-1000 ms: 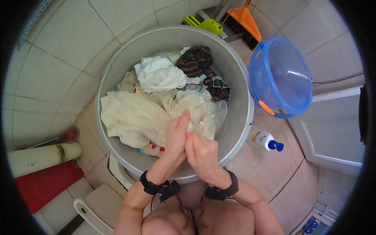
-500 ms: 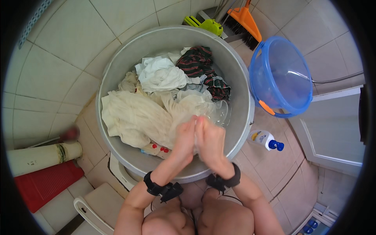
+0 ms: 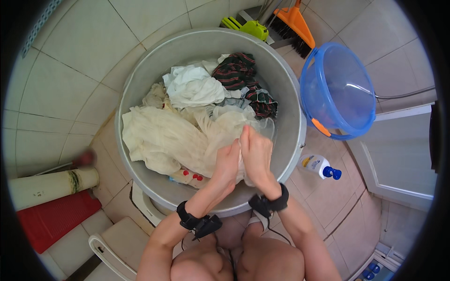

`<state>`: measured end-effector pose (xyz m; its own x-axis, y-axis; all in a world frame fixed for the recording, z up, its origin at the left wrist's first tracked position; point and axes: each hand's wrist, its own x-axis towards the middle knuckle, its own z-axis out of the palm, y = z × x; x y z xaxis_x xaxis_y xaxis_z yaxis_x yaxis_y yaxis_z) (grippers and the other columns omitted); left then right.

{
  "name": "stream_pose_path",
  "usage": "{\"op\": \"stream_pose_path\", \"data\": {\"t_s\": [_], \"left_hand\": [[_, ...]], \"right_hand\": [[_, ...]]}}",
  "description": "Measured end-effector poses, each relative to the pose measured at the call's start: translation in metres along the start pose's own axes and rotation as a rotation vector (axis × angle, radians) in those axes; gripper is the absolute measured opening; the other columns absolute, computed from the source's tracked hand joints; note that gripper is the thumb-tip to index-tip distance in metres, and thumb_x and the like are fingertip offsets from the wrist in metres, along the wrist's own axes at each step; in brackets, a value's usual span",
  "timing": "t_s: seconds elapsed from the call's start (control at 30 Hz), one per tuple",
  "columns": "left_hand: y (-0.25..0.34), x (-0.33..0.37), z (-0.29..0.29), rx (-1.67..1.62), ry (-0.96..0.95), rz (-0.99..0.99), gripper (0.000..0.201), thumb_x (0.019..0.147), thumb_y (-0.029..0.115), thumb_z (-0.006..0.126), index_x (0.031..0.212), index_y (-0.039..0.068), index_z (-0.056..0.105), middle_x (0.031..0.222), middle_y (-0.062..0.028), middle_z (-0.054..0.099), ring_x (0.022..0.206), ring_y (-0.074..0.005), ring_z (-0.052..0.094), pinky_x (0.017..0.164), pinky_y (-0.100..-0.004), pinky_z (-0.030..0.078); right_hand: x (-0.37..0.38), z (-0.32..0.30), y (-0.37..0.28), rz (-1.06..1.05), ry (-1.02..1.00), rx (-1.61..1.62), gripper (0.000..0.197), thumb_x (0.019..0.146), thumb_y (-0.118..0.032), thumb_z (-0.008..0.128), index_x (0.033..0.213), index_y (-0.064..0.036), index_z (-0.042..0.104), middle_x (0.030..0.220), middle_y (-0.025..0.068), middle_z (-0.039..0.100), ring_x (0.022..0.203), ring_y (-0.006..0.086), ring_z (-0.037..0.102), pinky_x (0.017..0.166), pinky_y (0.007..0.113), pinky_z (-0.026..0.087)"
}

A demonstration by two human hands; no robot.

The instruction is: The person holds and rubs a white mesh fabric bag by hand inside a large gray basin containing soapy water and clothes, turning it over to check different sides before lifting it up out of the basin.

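A wide grey metal basin (image 3: 149, 77) stands in front of me, holding wet clothes. Both hands are over its near right part, closed on a sheer cream cloth (image 3: 220, 126) that spreads back among the laundry. My left hand (image 3: 227, 164) presses against my right hand (image 3: 257, 154), with a fold of the cloth between them; the fingers are partly hidden. To their left lies a bunched cream garment (image 3: 161, 133). Behind are a white cloth (image 3: 194, 89) and a dark striped cloth (image 3: 236, 70). A piece with red dots (image 3: 192, 177) shows beside my left wrist.
Right of the basin are a clear blue bucket (image 3: 323, 93) and a white bottle with a blue cap (image 3: 316, 166). An orange broom (image 3: 295, 25) and a green-edged dustpan (image 3: 253, 29) stand behind. At left are a white pipe (image 3: 47, 187), a red ridged panel (image 3: 58, 218) and a beige stool (image 3: 122, 239).
My hands have shifted slightly against each other: the right has slid forward and a little right past the left. The cloth stays between them. My right foot has come into view.
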<state>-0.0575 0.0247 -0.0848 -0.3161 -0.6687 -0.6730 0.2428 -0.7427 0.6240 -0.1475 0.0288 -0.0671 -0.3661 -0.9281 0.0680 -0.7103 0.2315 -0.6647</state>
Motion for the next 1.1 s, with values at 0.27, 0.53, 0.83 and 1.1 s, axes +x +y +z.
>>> {"op": "stream_pose_path", "data": {"t_s": [0.27,0.53,0.83,1.1], "left_hand": [[-0.002,0.003,0.0,-0.02,0.013,-0.023,0.024,0.094,0.028,0.049,0.082,0.008,0.055,0.076,0.0012,0.055,0.068,-0.0069,0.052,0.059,-0.0259,0.043],[0.009,-0.004,0.01,-0.044,0.08,0.029,0.033,0.095,0.027,0.047,0.068,0.008,0.047,0.063,0.0025,0.046,0.055,-0.0066,0.043,0.048,-0.0244,0.035],[0.007,-0.004,0.008,-0.01,0.067,0.053,0.032,0.095,0.027,0.045,0.072,0.007,0.054,0.066,0.003,0.05,0.057,-0.0062,0.044,0.052,-0.0245,0.037],[0.009,-0.001,0.001,-0.072,0.024,-0.007,0.029,0.095,0.027,0.046,0.077,0.006,0.055,0.071,0.0021,0.052,0.063,-0.0062,0.046,0.055,-0.0249,0.037]], "right_hand": [[0.0,0.001,-0.006,-0.018,0.012,0.032,0.025,0.091,-0.014,0.047,0.073,0.001,0.057,0.057,0.0213,0.052,0.049,0.0367,0.055,0.047,0.042,0.042],[-0.007,0.006,-0.006,-0.027,-0.027,-0.092,0.028,0.09,-0.016,0.048,0.066,-0.0014,0.054,0.056,0.0195,0.055,0.049,0.0344,0.056,0.046,0.041,0.043],[0.004,0.006,0.003,0.02,0.042,0.044,0.023,0.087,-0.015,0.052,0.067,-0.0027,0.054,0.057,0.0197,0.054,0.05,0.0355,0.056,0.046,0.043,0.043],[0.002,0.012,0.004,0.043,0.022,0.072,0.03,0.091,-0.018,0.046,0.068,-0.0019,0.056,0.06,0.0218,0.055,0.053,0.0383,0.056,0.047,0.044,0.042]]}}
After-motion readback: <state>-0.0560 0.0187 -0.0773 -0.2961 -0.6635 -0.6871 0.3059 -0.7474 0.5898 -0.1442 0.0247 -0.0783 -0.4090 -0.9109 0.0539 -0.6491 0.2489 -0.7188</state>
